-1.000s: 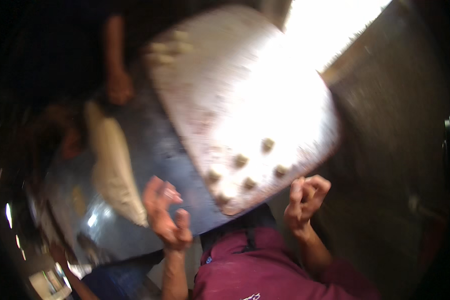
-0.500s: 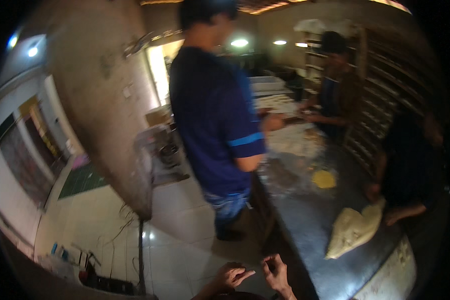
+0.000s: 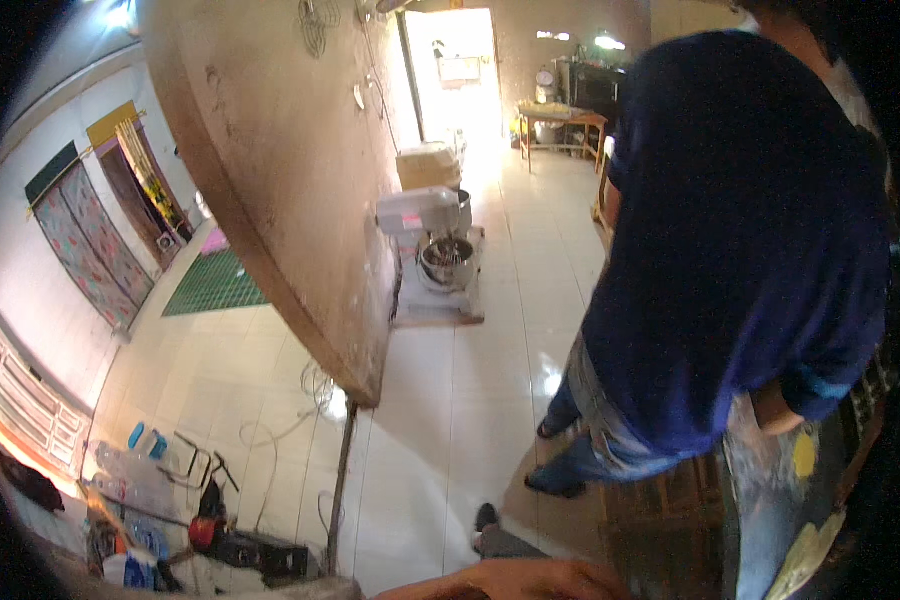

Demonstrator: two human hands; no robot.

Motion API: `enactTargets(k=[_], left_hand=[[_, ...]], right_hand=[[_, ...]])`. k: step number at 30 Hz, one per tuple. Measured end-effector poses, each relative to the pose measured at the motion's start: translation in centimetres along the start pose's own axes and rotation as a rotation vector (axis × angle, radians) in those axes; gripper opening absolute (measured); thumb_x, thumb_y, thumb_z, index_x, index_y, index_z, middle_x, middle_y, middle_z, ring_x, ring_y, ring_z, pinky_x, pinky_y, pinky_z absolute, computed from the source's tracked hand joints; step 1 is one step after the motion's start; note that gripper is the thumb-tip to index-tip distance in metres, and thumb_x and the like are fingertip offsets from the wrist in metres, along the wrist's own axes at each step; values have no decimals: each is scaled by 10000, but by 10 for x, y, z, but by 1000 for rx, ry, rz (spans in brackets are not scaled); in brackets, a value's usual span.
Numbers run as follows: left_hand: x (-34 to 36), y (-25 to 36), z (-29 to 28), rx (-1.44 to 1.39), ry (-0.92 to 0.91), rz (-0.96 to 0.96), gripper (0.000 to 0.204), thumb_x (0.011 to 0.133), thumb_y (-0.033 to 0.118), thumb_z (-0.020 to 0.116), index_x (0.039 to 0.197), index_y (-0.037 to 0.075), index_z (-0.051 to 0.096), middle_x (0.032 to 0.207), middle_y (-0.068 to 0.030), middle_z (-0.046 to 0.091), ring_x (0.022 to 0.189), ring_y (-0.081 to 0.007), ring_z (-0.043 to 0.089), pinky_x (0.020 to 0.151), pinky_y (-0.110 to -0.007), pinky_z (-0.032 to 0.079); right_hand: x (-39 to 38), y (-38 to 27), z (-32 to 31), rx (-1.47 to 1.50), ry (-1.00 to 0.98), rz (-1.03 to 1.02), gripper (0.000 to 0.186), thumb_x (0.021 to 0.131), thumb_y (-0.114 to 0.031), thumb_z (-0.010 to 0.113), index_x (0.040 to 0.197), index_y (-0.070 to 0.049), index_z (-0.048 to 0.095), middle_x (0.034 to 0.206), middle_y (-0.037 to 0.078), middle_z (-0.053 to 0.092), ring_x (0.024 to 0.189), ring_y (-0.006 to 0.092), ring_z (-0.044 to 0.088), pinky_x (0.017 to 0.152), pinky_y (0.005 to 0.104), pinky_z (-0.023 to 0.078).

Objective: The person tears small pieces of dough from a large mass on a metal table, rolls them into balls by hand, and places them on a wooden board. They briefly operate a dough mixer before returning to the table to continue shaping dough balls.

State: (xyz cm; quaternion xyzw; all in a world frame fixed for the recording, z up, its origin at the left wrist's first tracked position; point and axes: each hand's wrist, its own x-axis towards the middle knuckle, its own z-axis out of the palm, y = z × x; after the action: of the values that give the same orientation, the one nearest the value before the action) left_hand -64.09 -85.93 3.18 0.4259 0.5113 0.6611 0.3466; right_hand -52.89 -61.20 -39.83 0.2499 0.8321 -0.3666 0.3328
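My left hand (image 3: 568, 578) lies low at the bottom edge, its forearm crossing from the left. The fingers are blurred and partly cut off, so whether they hold anything is hidden. My right hand is out of sight. Just beyond, a person in a dark blue shirt (image 3: 740, 230) and jeans stands with their back to me at the work table (image 3: 755, 500). On that table are a round yellow patch (image 3: 805, 455) and part of a pale dough mass (image 3: 808, 560).
A planetary mixer (image 3: 445, 255) with a metal bowl stands on the tiled floor (image 3: 420, 440) beside the wall (image 3: 290, 180). A bright doorway (image 3: 460, 75) and a small wooden table (image 3: 560, 115) are at the back. Cables (image 3: 320, 390) and plastic bottles (image 3: 120, 465) lie at left.
My view has swung left, so the person in blue appears larger and further right. Both hands showed raised together before; now only one is visible, low at the edge. Two other people left view.
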Motion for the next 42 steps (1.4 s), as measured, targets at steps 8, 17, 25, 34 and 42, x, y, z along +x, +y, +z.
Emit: enactTargets(k=[8,17,25,34,42], left_hand=[[35,39,-254,-26,86,-86,288,977,268,581,1035,10,695,1210,-176,634,1174,-333,568,1014,-428,429],[76,61,-542,-91,57,-106,329,978,290,561,1055,-7,681,1179,-190,636,1134,-335,570,992,-431,427],[211,72,-803,-148,-247,-60,365,980,309,543,1072,-21,669,1150,-203,638,1098,-336,572,972,-434,424],[429,69,-1018,-242,-470,-20,406,981,331,523,1092,-37,655,1119,-217,640,1058,-338,575,950,-436,421],[586,65,-1149,-222,-490,204,417,975,323,515,1089,-57,645,1052,-231,654,1009,-337,585,930,-425,422]], right_hand=[[174,-254,-60,60,131,-71,253,920,-266,664,1079,-70,652,856,84,666,750,173,629,649,349,507],[419,-698,-169,315,212,-583,293,883,-300,693,1078,-83,663,830,113,687,747,220,661,708,372,530],[501,-587,-222,86,352,152,317,903,-210,679,1163,-31,659,1064,146,706,918,234,670,774,422,560],[648,-683,-358,439,347,465,258,937,-212,624,1136,-48,617,925,121,672,774,217,632,661,386,527],[862,-804,-639,701,425,179,208,967,-213,575,1112,-63,580,802,98,643,646,201,599,560,355,497]])
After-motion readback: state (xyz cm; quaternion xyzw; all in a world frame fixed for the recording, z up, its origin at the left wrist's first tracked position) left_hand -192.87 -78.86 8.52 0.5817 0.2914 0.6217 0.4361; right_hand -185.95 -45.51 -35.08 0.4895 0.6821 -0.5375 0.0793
